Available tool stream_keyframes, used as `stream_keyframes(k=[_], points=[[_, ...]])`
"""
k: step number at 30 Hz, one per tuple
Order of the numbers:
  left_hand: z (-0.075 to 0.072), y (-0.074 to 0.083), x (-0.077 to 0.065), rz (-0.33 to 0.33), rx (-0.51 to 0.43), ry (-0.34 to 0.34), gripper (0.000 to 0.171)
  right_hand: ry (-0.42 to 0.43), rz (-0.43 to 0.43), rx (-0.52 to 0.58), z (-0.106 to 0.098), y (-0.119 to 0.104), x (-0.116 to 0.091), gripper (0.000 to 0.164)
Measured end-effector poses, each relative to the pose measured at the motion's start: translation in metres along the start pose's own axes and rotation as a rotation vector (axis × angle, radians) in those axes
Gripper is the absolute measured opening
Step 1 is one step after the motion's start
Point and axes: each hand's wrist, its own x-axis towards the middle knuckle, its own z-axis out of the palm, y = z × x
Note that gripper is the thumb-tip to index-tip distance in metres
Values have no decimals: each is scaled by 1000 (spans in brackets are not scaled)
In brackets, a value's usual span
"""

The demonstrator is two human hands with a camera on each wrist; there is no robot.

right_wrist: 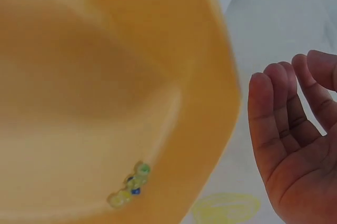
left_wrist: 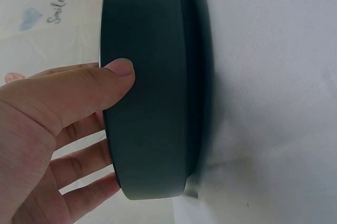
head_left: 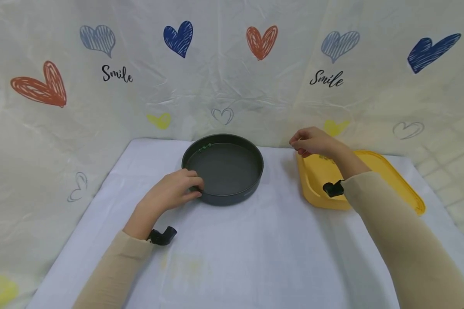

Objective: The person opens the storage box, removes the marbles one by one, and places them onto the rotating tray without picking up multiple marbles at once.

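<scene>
A round dark pan point(head_left: 224, 195) with low walls stands near the back of the table. My left hand point(head_left: 174, 189) holds its left rim; in the left wrist view the thumb point(left_wrist: 118, 77) presses the outer wall while the other fingers reach over the edge. Several small green beads point(head_left: 205, 148) lie inside along the back-left wall. My right hand point(head_left: 313, 141) hovers above the back-left corner of a yellow box point(head_left: 307, 195), thumb and forefinger tips close together. Anything tiny between them is hidden. A few greenish, blue and yellowish beads point(right_wrist: 129, 184) lie in the box.
A yellow lid point(head_left: 400, 184) lies at the right of the box. White cloth point(head_left: 232, 257) covers the table. Behind it hangs a pale sheet point(head_left: 224, 86) printed with hearts and "Smile".
</scene>
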Motion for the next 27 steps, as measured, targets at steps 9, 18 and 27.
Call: stream_keyframes(k=[9,18,27], points=[[-1,2,0,-11,-9,-8,12,45,58,74,-15,28,-5,35],[1,2,0,-5,-9,0,13,50,134,101,-26,61,-5,39],[2,1,1,-8,2,-8,12,-18,151,-111,-32,79,0,47]])
